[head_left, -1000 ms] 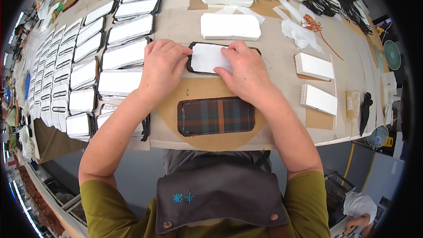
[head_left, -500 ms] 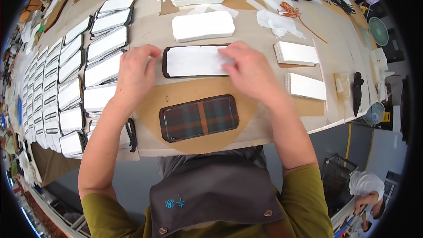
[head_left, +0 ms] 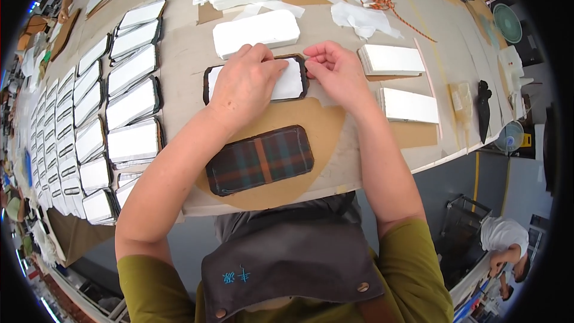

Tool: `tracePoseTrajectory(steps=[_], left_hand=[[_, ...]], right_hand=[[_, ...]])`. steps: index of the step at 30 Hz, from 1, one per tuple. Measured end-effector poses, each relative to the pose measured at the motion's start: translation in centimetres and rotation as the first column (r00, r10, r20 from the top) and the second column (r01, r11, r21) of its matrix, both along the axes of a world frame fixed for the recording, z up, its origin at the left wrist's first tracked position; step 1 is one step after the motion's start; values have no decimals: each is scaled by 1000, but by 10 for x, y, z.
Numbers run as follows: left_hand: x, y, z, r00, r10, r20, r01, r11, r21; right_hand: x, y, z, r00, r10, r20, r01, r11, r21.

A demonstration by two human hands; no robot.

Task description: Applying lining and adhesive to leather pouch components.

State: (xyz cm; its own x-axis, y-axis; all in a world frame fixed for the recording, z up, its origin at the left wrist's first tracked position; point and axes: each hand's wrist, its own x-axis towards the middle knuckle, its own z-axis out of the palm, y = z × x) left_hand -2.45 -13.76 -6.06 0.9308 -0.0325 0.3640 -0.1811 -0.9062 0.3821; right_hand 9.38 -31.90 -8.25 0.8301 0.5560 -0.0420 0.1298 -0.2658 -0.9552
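Observation:
A rectangular panel with a white face and a dark turned edge (head_left: 290, 82) lies in front of me. My left hand (head_left: 244, 87) rests across its left and middle part, fingers bent over the white face. At its right end is my right hand (head_left: 338, 75), thumb beside the dark edge and fingers curled but apart from the thumb. Whether that thumb touches the edge is hard to see. Nearer to me, a dark plaid panel with an orange stripe (head_left: 263, 163) lies slightly tilted on a rounded brown sheet (head_left: 327, 128).
Many white-faced, dark-edged panels (head_left: 133, 98) stand in overlapping rows at left. White pad stacks lie beyond my hands (head_left: 257, 31) and at right (head_left: 391, 60). An orange cord (head_left: 382, 1) and white scraps (head_left: 356, 18) lie at the back. A black tool (head_left: 484, 110) is near the right edge.
My left hand has moved right, from beside the panel onto its white face. My right hand has drawn off the face to the right end. The whole view has shifted slightly.

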Motion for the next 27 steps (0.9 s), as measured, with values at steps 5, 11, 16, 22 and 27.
tracePoseTrajectory(steps=[5, 11, 16, 22, 27], left_hand=[[-1, -4, -4, 1000, 13, 8, -13, 998, 62], [-1, -5, -3, 999, 36, -5, -36, 999, 25], [-2, -4, -4, 999, 47, -10, -46, 996, 70], [-12, -6, 11, 990, 83, -112, -100, 983, -152], [-10, 8, 24, 989, 95, -115, -109, 987, -121]], right_hand=[[-2, 3, 6, 986, -16, -165, 29, 997, 75], [2, 1, 0, 993, 15, -117, -7, 998, 64], [-4, -1, 10, 982, 189, 21, -188, 981, -36], [-6, -8, 15, 970, 242, 34, -241, 970, -37], [-2, -6, 15, 995, 97, -35, -96, 995, 38]])
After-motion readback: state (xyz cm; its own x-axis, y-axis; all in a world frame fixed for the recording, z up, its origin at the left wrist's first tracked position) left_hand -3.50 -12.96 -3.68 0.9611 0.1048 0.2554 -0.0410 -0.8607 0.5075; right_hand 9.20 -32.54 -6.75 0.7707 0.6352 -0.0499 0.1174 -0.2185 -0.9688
